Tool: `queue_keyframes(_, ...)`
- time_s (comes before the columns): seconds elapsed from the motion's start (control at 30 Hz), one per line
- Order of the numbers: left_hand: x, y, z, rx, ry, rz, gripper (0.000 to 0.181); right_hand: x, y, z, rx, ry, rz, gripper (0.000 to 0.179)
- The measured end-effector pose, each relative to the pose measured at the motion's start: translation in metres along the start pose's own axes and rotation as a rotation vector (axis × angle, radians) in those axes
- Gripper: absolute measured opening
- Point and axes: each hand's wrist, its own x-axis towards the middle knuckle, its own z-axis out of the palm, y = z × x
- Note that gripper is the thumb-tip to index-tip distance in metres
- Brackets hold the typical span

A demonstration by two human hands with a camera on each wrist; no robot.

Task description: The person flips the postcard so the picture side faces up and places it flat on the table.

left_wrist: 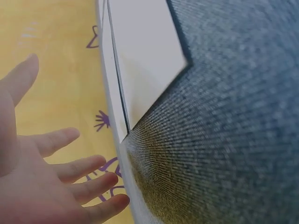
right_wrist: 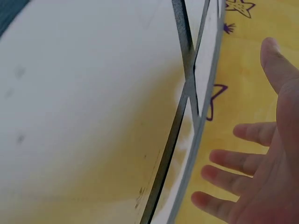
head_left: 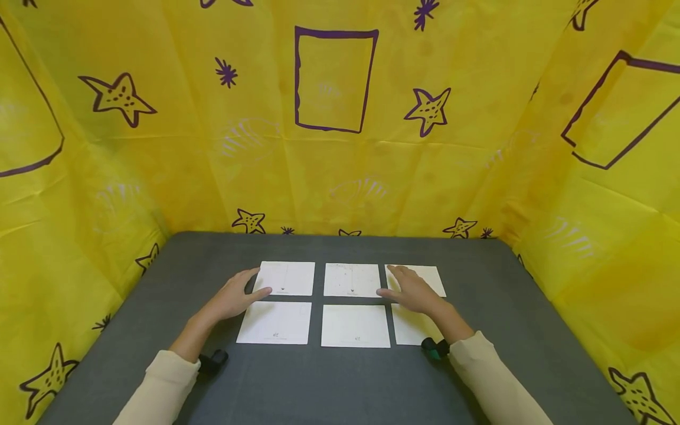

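Several white cards lie flat in two rows of three on the dark grey table. The left hand (head_left: 232, 297) is by the left edge of the far left card (head_left: 289, 277), thumb and fingers spread, holding nothing. Below its thumb is the near left card (head_left: 276, 324). The right hand (head_left: 417, 293) is over the far right card (head_left: 425, 274) and partly hides it; it holds nothing either. Its thumb tip reaches toward the far middle card (head_left: 350, 280). In both wrist views the fingers look straight and apart. Whether either hand touches a card I cannot tell.
The near middle card (head_left: 356, 327) and the near right card (head_left: 411, 324) complete the near row on the table (head_left: 297, 389). Yellow cloth (head_left: 329, 171) with purple starfish drawings encloses the back and sides. A dark wrist strap (head_left: 435, 348) shows beside the right sleeve.
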Motion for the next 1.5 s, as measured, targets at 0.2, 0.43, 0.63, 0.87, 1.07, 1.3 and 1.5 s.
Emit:
queue_keyframes(0.2, 0.002, 0.003, 0.000, -0.034, -0.009, -0.003, 0.081, 0.012, -0.007, 0.006, 0.018, -0.017, -0.006, 0.087)
queue_keyframes(0.43, 0.007, 0.002, 0.002, -0.047, -0.019, 0.001, 0.084, 0.026, -0.025, 0.009, 0.056, -0.048, -0.046, 0.086)
queue_keyframes(0.63, 0.012, 0.003, 0.000, -0.059, -0.015, 0.003, 0.083, 0.039, -0.045, 0.009, 0.072, -0.072, -0.066, 0.083)
queue_keyframes(0.87, 0.015, 0.005, -0.002, -0.060, -0.035, -0.053, 0.083, 0.054, -0.064, 0.013, 0.107, -0.088, -0.080, 0.081)
queue_keyframes(1.07, 0.016, 0.006, -0.004, -0.053, -0.038, -0.076, 0.086, 0.066, -0.076, 0.019, 0.110, -0.097, -0.077, 0.077)
queue_keyframes(1.3, 0.018, 0.008, -0.006, -0.036, -0.041, -0.110, 0.086, 0.077, -0.094, 0.023, 0.141, -0.129, -0.075, 0.076)
queue_keyframes(1.5, 0.021, 0.008, -0.004, -0.046, -0.044, -0.129, 0.085, 0.085, -0.107, 0.032, 0.140, -0.153, -0.084, 0.075)
